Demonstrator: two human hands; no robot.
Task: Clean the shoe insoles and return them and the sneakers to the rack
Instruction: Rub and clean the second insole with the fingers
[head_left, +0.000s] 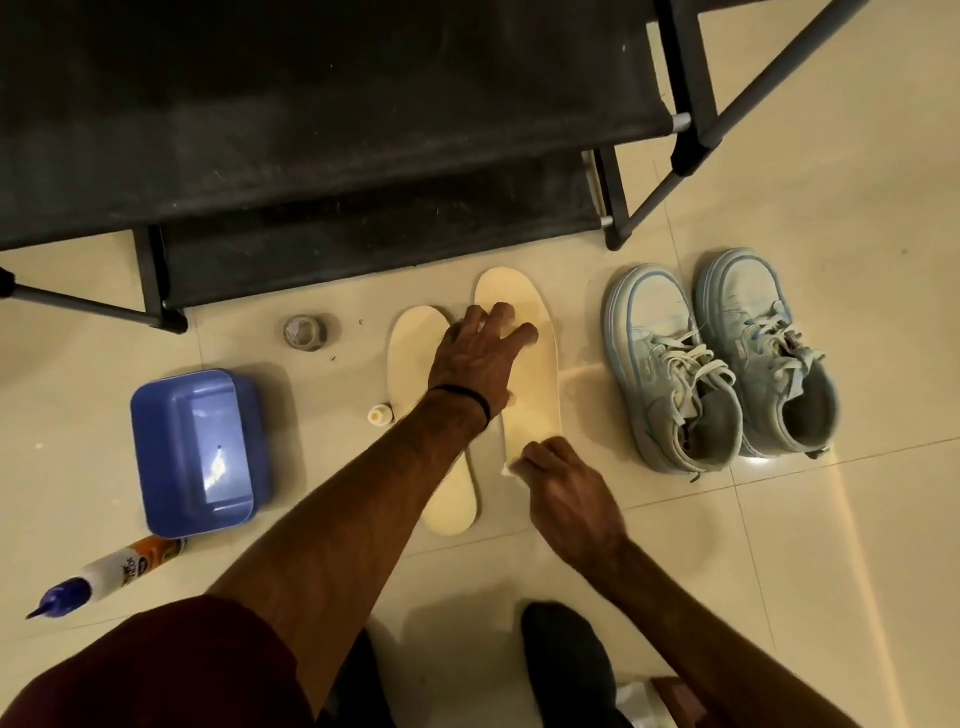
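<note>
Two cream insoles lie side by side on the tiled floor in front of the black shoe rack (311, 130). My left hand (478, 353) reaches across the left insole (452, 499) and presses its spread fingers on the front half of the right insole (530, 410). At that insole's heel end, my right hand (561, 488) has curled fingers pinching a small white cloth (506, 470); most of the cloth is hidden. Just right of the insoles stands a pair of pale blue sneakers (670, 364), toes toward the rack.
A blue plastic tub (197, 452) sits on the floor at left. A glue bottle with a blue nozzle (119, 566) lies below it. A roll of tape (306, 332) and a small white bottle (379, 414) are near the left insole. My knees fill the bottom edge.
</note>
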